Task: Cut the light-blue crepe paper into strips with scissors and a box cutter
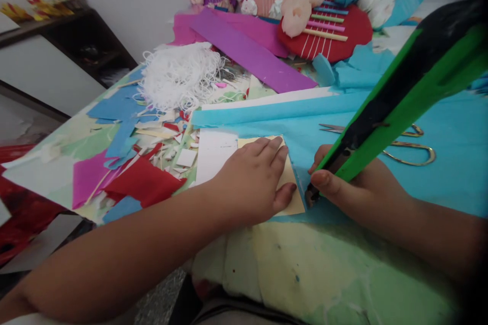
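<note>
My left hand (253, 177) lies flat with its fingers stretched out, pressing on a cream-yellow card (292, 203). Under that card are a white sheet (215, 155) and blue paper (301, 152). My right hand (343, 185) is closed around the lower end of a long green-and-black tool (389, 106), whose exact kind I cannot make out. It slants up to the right, close to the camera, and its dark tip is beside the card's right edge. Behind the tool, scissors (414, 153) with gold-coloured handles rest on the blue paper, partly hidden.
White string (183, 76) is heaped at the back left, near paper scraps (186, 157) and red paper (143, 180). A purple strip (251, 53) lies behind. Paper flowers (297, 7) and a red woven disc (358, 33) stand at the back. A shelf (95, 35) is at left.
</note>
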### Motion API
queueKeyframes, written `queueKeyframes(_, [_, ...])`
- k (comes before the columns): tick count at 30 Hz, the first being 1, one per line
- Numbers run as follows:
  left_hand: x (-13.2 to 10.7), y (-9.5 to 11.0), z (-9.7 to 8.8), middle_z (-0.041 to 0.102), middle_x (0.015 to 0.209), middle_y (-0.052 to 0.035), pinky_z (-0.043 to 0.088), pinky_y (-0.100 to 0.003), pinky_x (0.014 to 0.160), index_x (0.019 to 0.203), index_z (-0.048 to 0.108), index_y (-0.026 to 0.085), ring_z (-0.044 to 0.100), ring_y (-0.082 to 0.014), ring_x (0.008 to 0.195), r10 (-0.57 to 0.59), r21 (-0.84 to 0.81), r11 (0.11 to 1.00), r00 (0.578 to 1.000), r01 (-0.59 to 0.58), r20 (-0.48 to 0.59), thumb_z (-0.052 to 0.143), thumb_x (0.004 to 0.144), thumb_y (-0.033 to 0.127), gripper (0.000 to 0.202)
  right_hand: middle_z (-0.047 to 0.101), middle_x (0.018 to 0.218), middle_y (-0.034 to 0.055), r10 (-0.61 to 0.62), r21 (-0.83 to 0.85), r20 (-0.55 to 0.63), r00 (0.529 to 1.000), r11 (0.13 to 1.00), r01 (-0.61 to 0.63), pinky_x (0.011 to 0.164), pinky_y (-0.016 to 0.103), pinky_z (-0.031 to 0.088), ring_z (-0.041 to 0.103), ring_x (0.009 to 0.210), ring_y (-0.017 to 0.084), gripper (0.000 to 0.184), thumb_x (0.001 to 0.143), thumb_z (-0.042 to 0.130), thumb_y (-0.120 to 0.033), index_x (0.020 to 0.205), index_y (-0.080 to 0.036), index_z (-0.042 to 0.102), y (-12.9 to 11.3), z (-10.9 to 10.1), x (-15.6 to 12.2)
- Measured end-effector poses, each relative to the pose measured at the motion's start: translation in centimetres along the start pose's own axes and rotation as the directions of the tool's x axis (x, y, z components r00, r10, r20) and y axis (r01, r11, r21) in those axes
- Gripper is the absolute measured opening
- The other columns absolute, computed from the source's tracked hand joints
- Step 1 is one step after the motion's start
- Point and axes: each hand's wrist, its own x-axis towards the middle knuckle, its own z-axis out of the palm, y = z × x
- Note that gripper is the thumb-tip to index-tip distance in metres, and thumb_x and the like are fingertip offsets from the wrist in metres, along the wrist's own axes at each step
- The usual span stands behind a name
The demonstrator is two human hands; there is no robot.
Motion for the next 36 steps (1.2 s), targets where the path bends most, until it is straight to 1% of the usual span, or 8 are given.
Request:
queueKeyframes(3, [0.0,-0.1,0.1,0.032,0.134,-0.0186,0.020,-0.040,0.103,0.126,0.034,0.000,0.027,-0.0272,0.124,-0.003,-0.002,1.000,1.000,0.003,-0.013,0.026,0.085,0.042,0.060,0.046,0.043,-0.0028,-0.027,-0.066,-0.020,0.999,0.997,0.026,0.036,0.021,0.032,0.043,0.040,0.009,0.029,0.074,0.048,-0.041,0.053,-0.020,0.047,-0.3,-0.1,0.1])
queueKeyframes(7, [-0.1,-0.2,0.3,0.031,0.135,-0.0192,0.022,-0.041,0.102,0.126,0.034,0.000,0.027,-0.0285,0.124,-0.004,-0.014,1.000,1.000,0.004,-0.024,0.028,0.084,0.042,0.060,0.046,0.044,-0.0027,-0.065,-0.128,-0.045,0.997,0.990,0.059,0.038,0.021,0.031,0.044,0.041,0.009,0.026,0.071,0.052,-0.035,0.052,-0.020,0.043,-0.7,-0.1,0.1])
queueKeyframes(11, [0.0,-0.2,0.3,0.033,0.133,-0.0200,0.022,-0.042,0.102,0.125,0.035,-0.001,0.029,-0.0286,0.123,0.008,-0.032,0.999,0.999,-0.010,-0.045,0.027,0.083,0.041,0.059,0.039,0.040,-0.0041,-0.078,-0.201,-0.051,0.996,0.977,0.066,0.038,0.022,0.027,0.038,0.037,0.008,0.029,0.072,0.051,-0.035,0.050,-0.020,0.039,-1.1,0.1,-0.2])
queueKeyframes(15, [0.0,-0.3,0.3,0.035,0.132,-0.0199,0.024,-0.041,0.101,0.125,0.035,-0.001,0.030,-0.0280,0.122,0.012,-0.050,0.999,0.999,-0.014,-0.040,0.028,0.082,0.041,0.061,0.038,0.041,-0.0042,-0.071,-0.252,-0.060,0.996,0.966,0.054,0.041,0.022,0.028,0.039,0.040,0.009,0.029,0.073,0.049,-0.038,0.052,-0.021,0.039,-1.3,0.2,-0.4])
queueKeyframes(22, [-0.1,-0.1,0.1,0.034,0.133,-0.0198,0.023,-0.041,0.101,0.125,0.035,-0.001,0.031,-0.0281,0.122,-0.001,-0.020,1.000,0.999,0.000,-0.048,0.030,0.083,0.040,0.059,0.041,0.043,-0.0041,-0.028,-0.189,-0.019,0.999,0.982,0.024,0.041,0.022,0.030,0.039,0.042,0.009,0.028,0.073,0.049,-0.036,0.051,-0.020,0.041,-1.0,0.1,-0.4])
queueKeyframes(28, [-0.1,0.0,0.0,0.035,0.131,-0.0213,0.024,-0.041,0.101,0.124,0.037,-0.003,0.033,-0.0292,0.120,0.001,-0.008,1.000,0.998,-0.001,-0.060,0.030,0.083,0.041,0.060,0.036,0.041,-0.0045,0.011,-0.200,-0.022,1.000,0.980,-0.016,0.037,0.022,0.026,0.035,0.040,0.008,0.038,0.069,0.053,-0.047,0.049,-0.020,0.036,-0.7,0.2,-0.4])
queueKeyframes(33, [-0.1,0.0,-0.1,0.035,0.132,-0.0204,0.025,-0.041,0.101,0.124,0.037,-0.001,0.031,-0.0284,0.121,0.003,-0.018,1.000,0.999,-0.004,-0.038,0.032,0.083,0.041,0.059,0.038,0.041,-0.0061,-0.077,-0.170,0.016,0.997,0.982,0.078,0.040,0.021,0.028,0.036,0.039,0.007,0.029,0.070,0.053,-0.037,0.054,-0.020,0.037,-0.7,0.2,-0.6])
queueKeyframes(36, [0.0,0.0,-0.2,0.038,0.129,-0.0211,0.025,-0.041,0.101,0.122,0.039,-0.001,0.032,-0.0281,0.120,0.018,-0.023,1.000,0.998,-0.019,-0.056,0.034,0.082,0.039,0.057,0.036,0.040,-0.0067,-0.075,-0.187,0.003,0.997,0.980,0.074,0.041,0.021,0.027,0.035,0.039,0.007,0.027,0.068,0.054,-0.035,0.053,-0.020,0.037,-0.9,0.3,-0.5])
